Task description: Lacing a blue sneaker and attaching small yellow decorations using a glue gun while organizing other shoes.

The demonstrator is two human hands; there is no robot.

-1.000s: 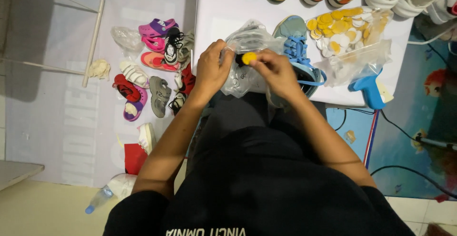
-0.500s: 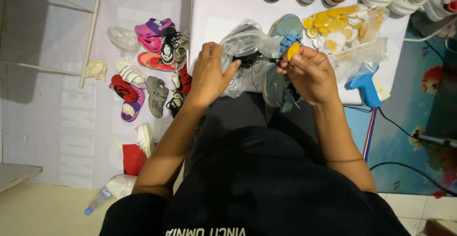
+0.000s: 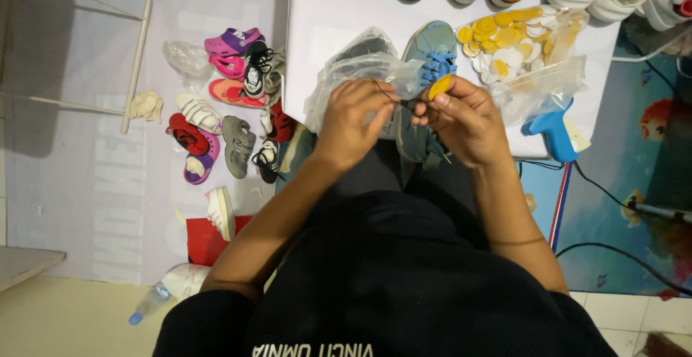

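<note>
Evenly lit indoor overhead view, fairly bright on the white table point(image 3: 317, 11) at upper centre. Soft shadows fall at far left. Hands slightly motion-blurred; edges show mild wide-angle bending. No harsh glare.

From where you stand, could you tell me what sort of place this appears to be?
Probably a small shoe workshop or resale spot. The left hand and right hand work on a grey-blue sneaker at a white table; small shoes cover the floor, beside a blue glue gun.

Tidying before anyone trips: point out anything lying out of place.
Small shoes lie jumbled on the floor left of the white table, some tipped over. A plastic bottle lies on its side near the person's left elbow.
</note>
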